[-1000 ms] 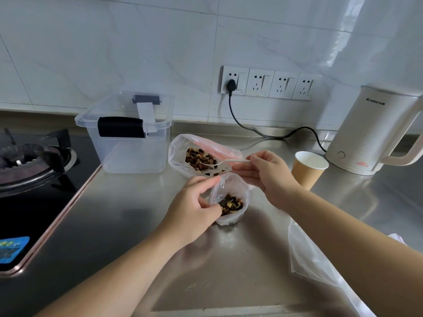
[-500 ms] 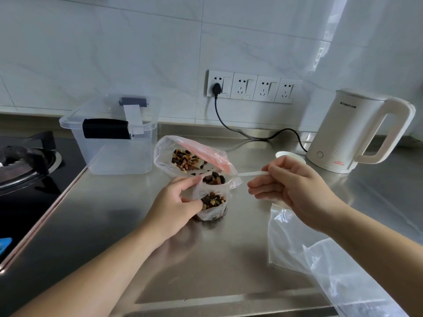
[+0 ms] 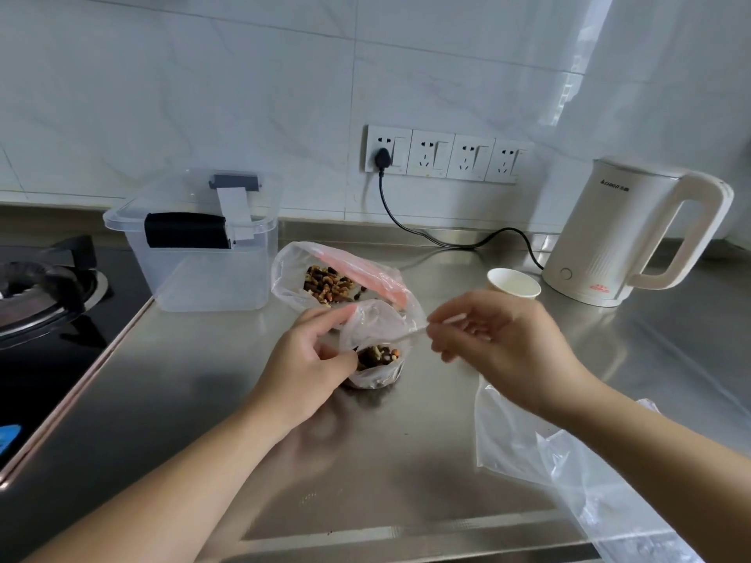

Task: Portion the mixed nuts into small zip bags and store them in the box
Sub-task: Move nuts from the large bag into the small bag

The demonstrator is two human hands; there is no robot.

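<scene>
Compared with the frame half a second earlier, the spoon point(image 3: 406, 337) now has its bowl down inside the small bag point(image 3: 376, 351); before, it hovered loaded above the bag's mouth. The paper cup point(image 3: 514, 283), previously almost hidden behind the right hand point(image 3: 500, 343), is now largely in view. The large bag point(image 3: 337, 278) and the box point(image 3: 203, 241) keep their positions.

The left hand point(image 3: 309, 359) grasps the small bag. Its thumb and forefinger pinch the rim on the left side and hold the mouth open; the remaining fingers point(image 3: 325, 351) curl against the bag's left wall. The bag stands upright on the steel surface point(image 3: 203, 400) with a portion of mixed nuts point(image 3: 378, 356) at its bottom, touching the left fingers through the plastic.

The right hand is motion-blurred. Its fingers are clenched around the spoon handle, just right of the bag's mouth and above the surface. The spoon's thin white handle slants down and left from the fingertips into the bag.

The large bag lies open directly behind the small bag, touching it, with the bulk nuts inside. The box stands with its lid on, to the left of the large bag and well apart from both hands. A kettle point(image 3: 621, 241) stands at the right rear. Spare clear bags point(image 3: 569, 461) lie under the right forearm.
</scene>
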